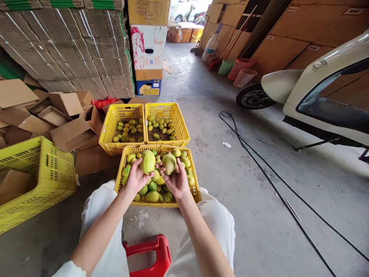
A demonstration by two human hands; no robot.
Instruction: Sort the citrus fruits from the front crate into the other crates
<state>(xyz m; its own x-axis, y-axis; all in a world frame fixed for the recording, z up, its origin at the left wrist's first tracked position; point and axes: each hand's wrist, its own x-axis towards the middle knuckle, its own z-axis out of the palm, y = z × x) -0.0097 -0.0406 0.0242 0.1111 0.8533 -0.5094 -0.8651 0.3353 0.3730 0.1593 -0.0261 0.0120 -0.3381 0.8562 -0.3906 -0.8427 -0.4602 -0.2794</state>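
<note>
My left hand point(137, 177) grips a large yellow-green fruit point(147, 161), held up over the near yellow crate point(197, 194). My right hand point(176, 180) holds a second, slightly duller fruit point(169, 163) right beside it; the two fruits nearly touch. The near crate is full of several green and yellow fruits. Beyond it stand two more yellow crates side by side, the left one point(107, 132) and the right one point(182, 125), each with a shallow layer of smaller green fruits.
I sit on a red stool point(150, 254). An empty yellow crate point(37, 173) lies at left amid open cardboard boxes point(66, 130). Stacked flat cartons point(72, 46) rise behind. A white scooter point(317, 84) stands at right, with a black cable point(259, 165) across the concrete floor.
</note>
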